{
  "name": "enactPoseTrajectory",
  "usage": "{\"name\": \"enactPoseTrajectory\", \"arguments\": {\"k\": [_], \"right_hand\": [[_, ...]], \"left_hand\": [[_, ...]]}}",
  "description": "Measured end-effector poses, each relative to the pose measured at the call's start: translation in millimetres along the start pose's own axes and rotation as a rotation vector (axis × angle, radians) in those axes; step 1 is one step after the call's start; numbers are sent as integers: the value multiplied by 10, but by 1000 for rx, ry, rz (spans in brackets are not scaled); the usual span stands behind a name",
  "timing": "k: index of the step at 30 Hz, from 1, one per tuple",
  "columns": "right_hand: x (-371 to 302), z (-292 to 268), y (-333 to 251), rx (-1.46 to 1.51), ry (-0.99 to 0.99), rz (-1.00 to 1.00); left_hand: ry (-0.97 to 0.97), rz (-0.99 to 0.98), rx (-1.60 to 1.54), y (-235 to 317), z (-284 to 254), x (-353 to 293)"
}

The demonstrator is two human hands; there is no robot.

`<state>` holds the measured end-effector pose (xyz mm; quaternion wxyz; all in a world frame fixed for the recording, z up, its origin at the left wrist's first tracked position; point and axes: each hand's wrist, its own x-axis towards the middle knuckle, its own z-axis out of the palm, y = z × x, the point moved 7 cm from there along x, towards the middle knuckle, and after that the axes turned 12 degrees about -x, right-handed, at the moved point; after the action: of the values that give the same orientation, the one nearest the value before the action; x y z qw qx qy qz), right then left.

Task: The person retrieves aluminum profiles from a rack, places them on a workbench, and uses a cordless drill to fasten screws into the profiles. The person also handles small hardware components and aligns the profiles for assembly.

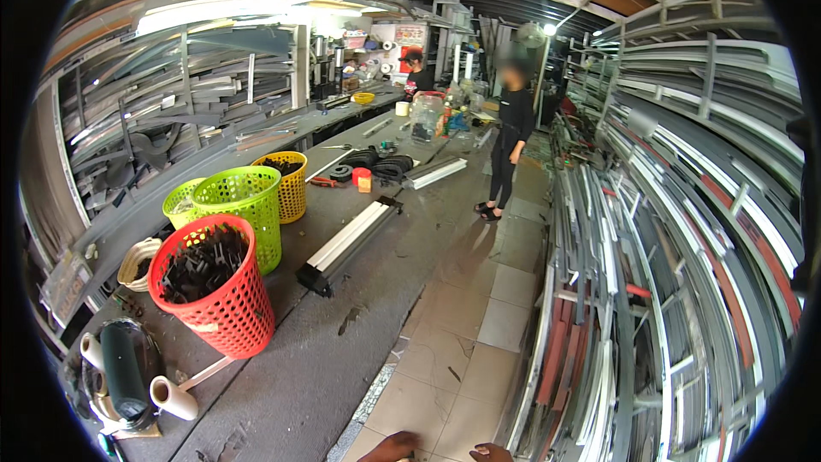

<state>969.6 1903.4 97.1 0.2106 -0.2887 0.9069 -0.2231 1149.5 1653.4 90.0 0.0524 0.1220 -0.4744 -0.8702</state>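
From my remote post I find the bare left hand (393, 447) at the lower edge of the head view, cut off by the frame; I cannot tell how far open it is or whether it grips anything. The bare right hand (492, 453) is a little apart from it, likewise cut off; its opening and any hold I cannot establish. Both appear above the beige tiled floor (410, 415). Nearest the left hand is the long dark-grey workbench (316, 351), on the left; nearest the right are the racked long grey, white and red profiles (590, 359), on the right. On the bench I note a red perforated plastic basket (244, 325) containing black strips (205, 269), and, right of it, a long white profile with black ends (351, 235), lying flat. A dark-clothed person (509, 128) stands farther along the aisle.
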Motion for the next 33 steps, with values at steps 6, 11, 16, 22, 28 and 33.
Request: {"name": "enactPoseTrajectory", "arguments": {"k": [6, 11, 16, 22, 28, 33], "right_hand": [[1197, -698, -1098, 101, 198, -220], [2253, -1153, -1956, 336, 147, -343], [3263, -1638, -3015, 263, 326, -636], [4323, -1974, -4108, 93, 371, -900], [5065, -1444, -4677, -310, 296, -772], [5198, -1332, -4656, -387, 296, -758]], "left_hand": [[12, 23, 19, 2085, 992, 256], [492, 437, 182, 3029, 399, 223], [888, 491, 392, 3411, -349, 497], [920, 561, 327, 3639, -667, 1123], [963, 633, 274, 3629, -795, 1282], [945, 574, 73, 3535, -888, 1259]]}}
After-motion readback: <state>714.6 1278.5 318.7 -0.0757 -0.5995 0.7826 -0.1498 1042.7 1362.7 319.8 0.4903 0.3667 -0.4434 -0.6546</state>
